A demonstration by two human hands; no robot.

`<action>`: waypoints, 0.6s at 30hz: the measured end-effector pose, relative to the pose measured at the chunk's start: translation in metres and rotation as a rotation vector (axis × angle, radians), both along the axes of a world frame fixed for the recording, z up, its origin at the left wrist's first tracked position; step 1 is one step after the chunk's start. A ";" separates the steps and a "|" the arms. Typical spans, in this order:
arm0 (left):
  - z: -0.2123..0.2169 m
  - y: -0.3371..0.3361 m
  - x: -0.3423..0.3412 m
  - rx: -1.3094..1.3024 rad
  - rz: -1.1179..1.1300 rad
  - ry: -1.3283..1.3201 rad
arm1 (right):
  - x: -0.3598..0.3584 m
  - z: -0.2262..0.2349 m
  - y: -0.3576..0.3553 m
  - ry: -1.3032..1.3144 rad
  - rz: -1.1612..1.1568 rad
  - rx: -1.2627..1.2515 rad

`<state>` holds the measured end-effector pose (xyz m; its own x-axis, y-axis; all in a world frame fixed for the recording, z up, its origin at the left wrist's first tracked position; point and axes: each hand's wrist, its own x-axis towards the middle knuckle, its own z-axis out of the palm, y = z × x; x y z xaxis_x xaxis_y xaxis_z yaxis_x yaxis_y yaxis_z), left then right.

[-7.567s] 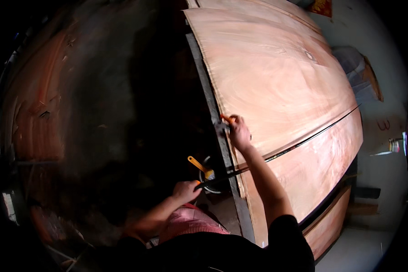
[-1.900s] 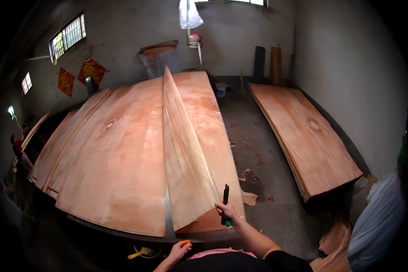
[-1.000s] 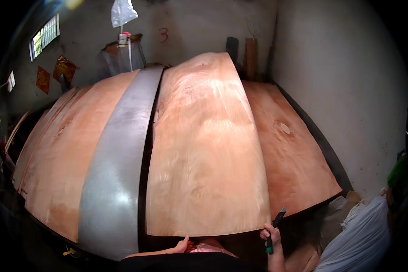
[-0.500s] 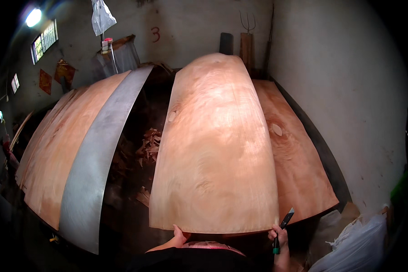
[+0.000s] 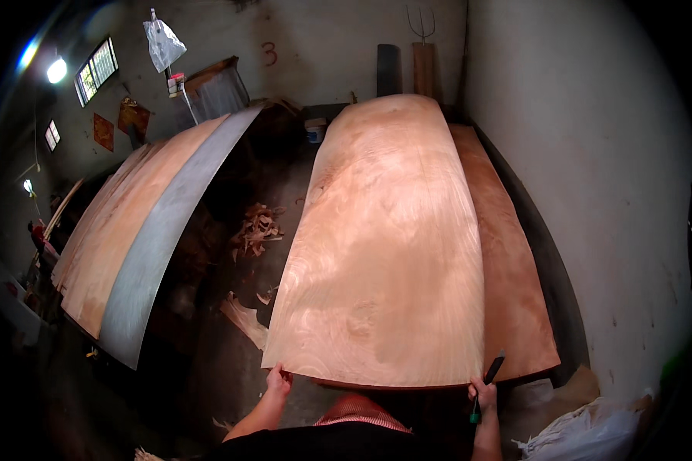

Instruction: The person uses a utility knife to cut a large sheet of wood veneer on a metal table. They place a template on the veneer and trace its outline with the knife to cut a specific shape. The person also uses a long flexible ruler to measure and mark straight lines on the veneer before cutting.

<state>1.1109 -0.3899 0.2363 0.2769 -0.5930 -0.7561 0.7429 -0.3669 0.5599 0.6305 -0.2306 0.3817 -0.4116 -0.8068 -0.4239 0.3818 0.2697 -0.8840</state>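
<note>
1. Veneer sheet (image 5: 392,253): large, thin, pale reddish wood; held flat above a stack of like sheets (image 5: 515,284) beside the right-hand wall (image 5: 592,192).
2. Left hand (image 5: 278,380): fingers pinched on the sheet's near left corner.
3. Right hand (image 5: 483,396): at the near right corner, closed around a dark knife (image 5: 487,378) with a green end; whether it also grips the sheet cannot be told.
4. Second stack of veneer (image 5: 123,230): on the left, with a grey strip along its edge.
5. Wood scraps (image 5: 257,227): on the floor between the stacks.
</note>
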 end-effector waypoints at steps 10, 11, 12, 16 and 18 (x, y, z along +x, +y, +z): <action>-0.033 -0.042 -0.136 -0.141 0.105 0.023 | -0.128 -0.006 -0.048 0.089 0.005 0.071; -0.037 -0.048 -0.148 -0.161 0.129 0.021 | -0.139 -0.003 -0.055 0.125 0.020 0.083; -0.040 -0.053 -0.159 -0.159 0.117 0.022 | -0.150 -0.001 -0.059 0.161 0.035 0.096; -0.040 -0.060 -0.195 -0.131 0.077 -0.032 | -0.186 -0.012 -0.068 0.233 0.041 0.103; -0.048 -0.059 -0.207 -0.120 0.050 -0.072 | -0.203 -0.017 -0.070 0.246 0.046 0.101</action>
<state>0.9043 -0.4489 0.1883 0.3593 -0.6617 -0.6581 0.7152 -0.2577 0.6497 0.4272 -0.3001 0.3643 -0.4763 -0.7854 -0.3953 0.1447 0.3735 -0.9163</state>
